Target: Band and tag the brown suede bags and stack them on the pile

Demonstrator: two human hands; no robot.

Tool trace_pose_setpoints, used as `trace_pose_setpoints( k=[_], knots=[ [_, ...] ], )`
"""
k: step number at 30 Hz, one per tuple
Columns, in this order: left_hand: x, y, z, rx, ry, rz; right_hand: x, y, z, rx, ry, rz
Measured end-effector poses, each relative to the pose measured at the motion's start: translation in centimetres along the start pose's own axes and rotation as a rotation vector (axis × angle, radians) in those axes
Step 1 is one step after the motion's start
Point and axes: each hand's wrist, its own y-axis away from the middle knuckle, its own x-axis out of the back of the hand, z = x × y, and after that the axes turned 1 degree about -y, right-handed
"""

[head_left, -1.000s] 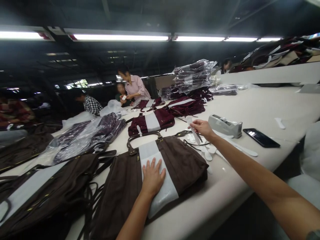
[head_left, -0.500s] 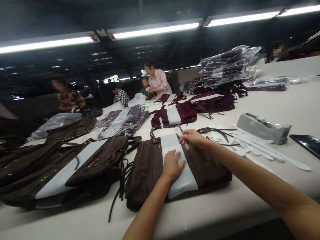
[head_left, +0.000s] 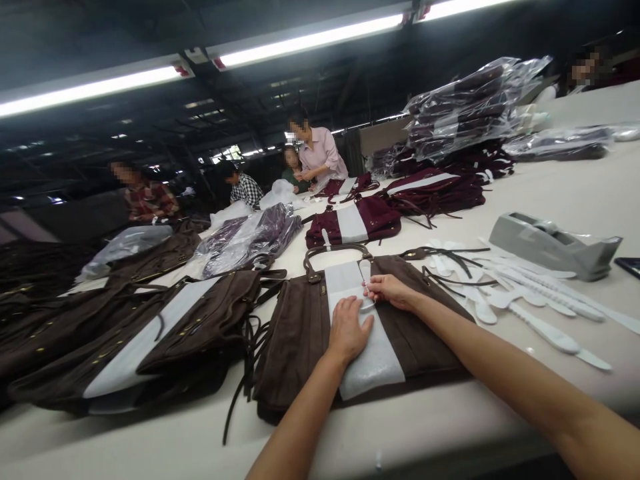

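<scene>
A dark brown suede bag (head_left: 300, 333) lies flat on the table in front of me, with a white foam wrap (head_left: 373, 363) running down its middle. My left hand (head_left: 349, 328) presses flat on that white band. My right hand (head_left: 391, 290) pinches a small white plastic strip (head_left: 365, 273) and holds it down on the upper part of the band, just below the bag's handle (head_left: 336, 250).
More white strips (head_left: 520, 297) lie to the right beside a grey tape dispenser (head_left: 553, 245). Brown bags (head_left: 135, 327) pile up on the left; maroon bags (head_left: 353, 223) and bagged stacks (head_left: 470, 107) sit farther back. Several people work at the far end.
My right hand carried the white strip from the pile on the right over to the bag's white band. The view swung left. My left hand stayed on the band.
</scene>
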Motion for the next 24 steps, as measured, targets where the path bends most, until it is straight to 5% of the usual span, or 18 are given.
trace_pose_setpoints(
  k=[13, 24],
  knots=[
    [0.7, 0.0, 0.3, 0.117, 0.093, 0.022, -0.7, 0.2, 0.2, -0.018, -0.009, -0.007],
    [2.0, -1.5, -0.2, 0.091, 0.034, -0.094, -1.1, 0.7, -0.3, -0.025, -0.065, 0.055]
  ],
)
